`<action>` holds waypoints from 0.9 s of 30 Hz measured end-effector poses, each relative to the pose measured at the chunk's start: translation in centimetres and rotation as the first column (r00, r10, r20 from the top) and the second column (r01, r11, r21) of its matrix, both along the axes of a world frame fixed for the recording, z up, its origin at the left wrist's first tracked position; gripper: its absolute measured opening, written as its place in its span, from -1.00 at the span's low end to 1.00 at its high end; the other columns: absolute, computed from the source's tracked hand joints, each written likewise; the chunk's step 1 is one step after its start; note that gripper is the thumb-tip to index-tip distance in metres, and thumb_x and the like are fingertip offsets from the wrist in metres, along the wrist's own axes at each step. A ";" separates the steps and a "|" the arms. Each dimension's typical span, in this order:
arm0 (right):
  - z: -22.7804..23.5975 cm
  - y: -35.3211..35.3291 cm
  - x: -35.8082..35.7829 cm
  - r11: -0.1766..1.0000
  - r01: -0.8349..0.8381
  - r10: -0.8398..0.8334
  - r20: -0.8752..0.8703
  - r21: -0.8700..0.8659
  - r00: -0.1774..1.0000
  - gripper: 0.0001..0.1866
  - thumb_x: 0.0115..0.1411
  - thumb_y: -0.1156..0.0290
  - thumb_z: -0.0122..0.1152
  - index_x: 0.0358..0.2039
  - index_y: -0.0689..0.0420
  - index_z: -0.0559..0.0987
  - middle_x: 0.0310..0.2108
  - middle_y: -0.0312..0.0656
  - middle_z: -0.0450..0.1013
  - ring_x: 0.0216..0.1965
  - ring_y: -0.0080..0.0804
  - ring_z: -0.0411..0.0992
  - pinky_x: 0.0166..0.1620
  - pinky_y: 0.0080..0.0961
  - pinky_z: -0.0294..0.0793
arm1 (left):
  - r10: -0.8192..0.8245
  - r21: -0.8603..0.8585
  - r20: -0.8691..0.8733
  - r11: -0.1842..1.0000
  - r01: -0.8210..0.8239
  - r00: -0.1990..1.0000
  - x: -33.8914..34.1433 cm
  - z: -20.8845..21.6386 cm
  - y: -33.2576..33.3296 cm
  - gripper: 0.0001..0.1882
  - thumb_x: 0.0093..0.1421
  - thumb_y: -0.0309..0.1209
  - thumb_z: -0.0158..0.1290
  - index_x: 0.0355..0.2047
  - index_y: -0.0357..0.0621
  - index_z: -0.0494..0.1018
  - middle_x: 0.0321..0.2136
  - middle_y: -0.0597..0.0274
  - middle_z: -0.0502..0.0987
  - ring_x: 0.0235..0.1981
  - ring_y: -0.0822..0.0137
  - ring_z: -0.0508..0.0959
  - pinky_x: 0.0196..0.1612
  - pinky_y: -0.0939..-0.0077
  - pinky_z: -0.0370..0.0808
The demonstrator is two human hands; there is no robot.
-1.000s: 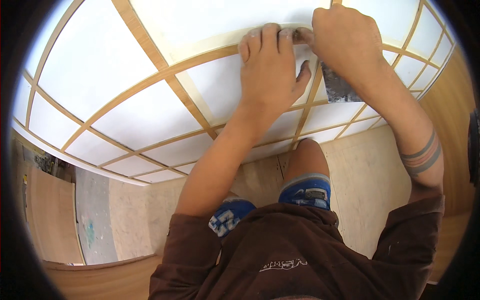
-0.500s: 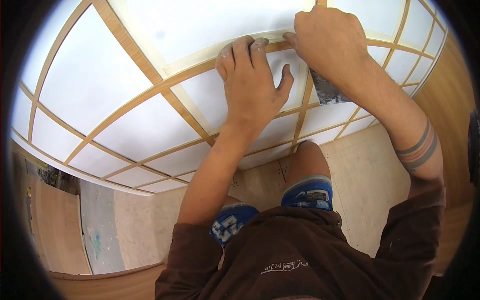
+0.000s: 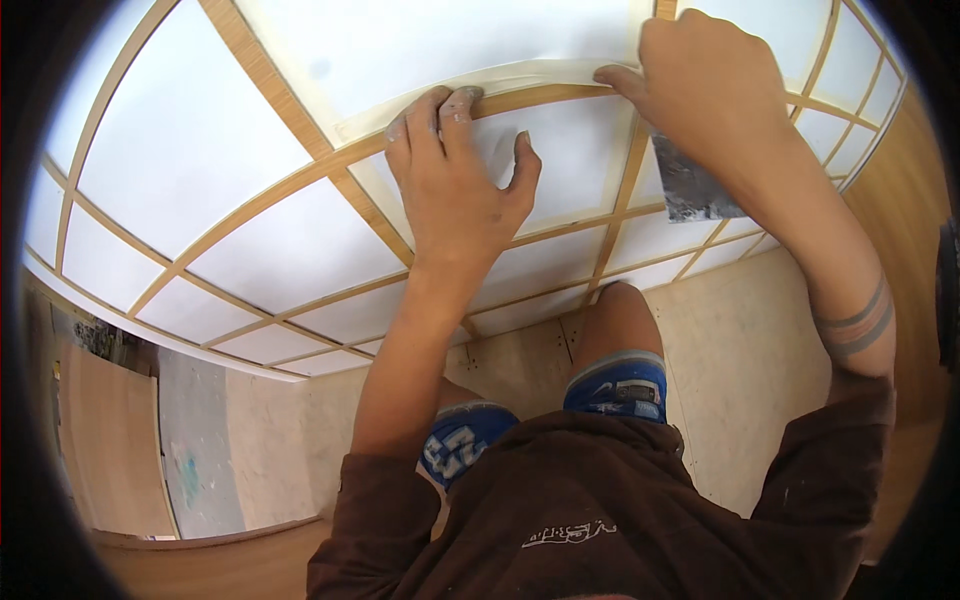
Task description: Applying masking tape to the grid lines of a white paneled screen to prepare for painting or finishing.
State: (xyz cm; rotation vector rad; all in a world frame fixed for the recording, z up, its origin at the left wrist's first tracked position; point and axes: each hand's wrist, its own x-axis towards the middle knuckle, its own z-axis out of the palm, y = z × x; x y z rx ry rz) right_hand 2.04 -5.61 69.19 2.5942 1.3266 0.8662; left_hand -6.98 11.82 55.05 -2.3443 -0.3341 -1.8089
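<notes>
A lattice of wooden strips (image 3: 255, 80) over white panels (image 3: 195, 120) stands before me, with pale masking tape (image 3: 520, 78) along one panel's edge. My left hand (image 3: 455, 185) rests its dusty fingertips on the wooden strip and tape. Its fingers are spread, thumb apart, nothing held. Farther right, my right hand (image 3: 710, 75) is closed, its thumb pointing left at the tape's end. Below it shows a dark, smeared scraper blade (image 3: 695, 185); the handle is hidden in the hand. Whether the fingers also pinch the tape, I cannot tell.
My knees and blue shorts (image 3: 615, 385) are below the lattice, over a pale board floor (image 3: 735, 370). A wooden panel (image 3: 910, 250) rises on the right. At the lower left stand a curved wooden board (image 3: 110, 440) and a grey, paint-spotted surface (image 3: 205, 460).
My left hand has slid left along the strip. The right hand, with the scraper, has moved right, and more of the tape shows between the hands.
</notes>
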 end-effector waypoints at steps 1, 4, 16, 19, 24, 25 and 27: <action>0.0 -0.1 -0.4 0.998 0.064 -0.064 0.010 0.017 0.998 -0.52 0.35 0.02 0.30 -0.40 0.24 0.74 -0.45 0.03 0.65 -0.34 -0.01 0.68 -0.24 -0.15 0.66 | 0.008 -0.003 0.002 1.000 -0.008 1.000 -0.1 0.0 0.1 -0.39 0.10 -0.35 0.37 0.12 -0.36 0.45 0.09 -0.18 0.42 0.08 -0.19 0.39 0.15 -0.07 0.39; -1.0 -0.2 0.0 0.994 0.079 -0.086 0.096 0.072 0.992 -0.52 0.34 0.02 0.31 -0.43 0.24 0.73 -0.47 0.03 0.64 -0.37 -0.01 0.67 -0.26 -0.15 0.65 | 0.006 -0.003 -0.007 1.000 -0.006 1.000 -0.1 -0.2 0.3 -0.37 0.08 -0.35 0.39 0.13 -0.34 0.45 0.08 -0.17 0.44 0.09 -0.16 0.37 0.16 -0.07 0.38; -1.8 1.5 3.3 0.998 -0.007 0.016 0.161 -0.058 0.987 -0.78 0.26 0.27 0.35 -0.37 0.16 0.75 -0.46 -0.06 0.67 -0.37 -0.15 0.70 -0.30 -0.24 0.67 | 0.049 0.017 -0.004 0.999 -0.049 0.999 0.2 0.0 0.0 -0.38 0.05 -0.33 0.41 0.08 -0.30 0.47 0.04 -0.15 0.46 0.06 -0.15 0.40 0.13 -0.07 0.38; -0.8 1.0 0.5 0.995 -0.017 0.032 0.153 -0.099 0.988 -0.89 0.18 0.39 0.35 -0.37 0.14 0.75 -0.45 -0.06 0.67 -0.35 -0.20 0.71 -0.30 -0.28 0.67 | 0.046 0.012 -0.008 0.999 -0.046 0.999 0.0 0.1 0.1 -0.40 0.05 -0.32 0.41 0.06 -0.31 0.48 0.04 -0.15 0.46 0.06 -0.15 0.40 0.13 -0.07 0.38; -1.5 1.1 1.1 0.998 -0.026 0.033 0.158 -0.050 0.987 -0.91 0.13 0.45 0.35 -0.38 0.15 0.75 -0.46 -0.07 0.67 -0.36 -0.22 0.71 -0.31 -0.29 0.67 | 0.042 0.040 0.006 0.998 -0.042 0.999 0.1 0.2 -0.1 -0.41 0.05 -0.31 0.41 0.04 -0.33 0.49 0.02 -0.14 0.46 0.05 -0.15 0.41 0.12 -0.06 0.38; -1.6 1.1 1.0 0.999 -0.020 0.026 0.170 -0.039 0.985 -0.91 0.12 0.45 0.36 -0.39 0.15 0.75 -0.46 -0.06 0.67 -0.36 -0.21 0.71 -0.31 -0.29 0.67 | 0.042 0.040 0.005 0.998 -0.042 0.999 0.1 0.2 -0.1 -0.41 0.05 -0.31 0.41 0.04 -0.33 0.49 0.02 -0.14 0.46 0.05 -0.15 0.41 0.12 -0.06 0.38; -1.6 1.2 1.3 0.999 -0.010 0.015 0.180 -0.030 0.984 -0.92 0.10 0.45 0.37 -0.39 0.16 0.75 -0.46 -0.06 0.67 -0.37 -0.20 0.71 -0.31 -0.29 0.66 | 0.034 0.038 0.003 0.999 -0.034 0.999 0.2 0.2 -0.1 -0.41 0.05 -0.30 0.41 0.04 -0.33 0.49 0.01 -0.14 0.47 0.05 -0.14 0.41 0.12 -0.06 0.37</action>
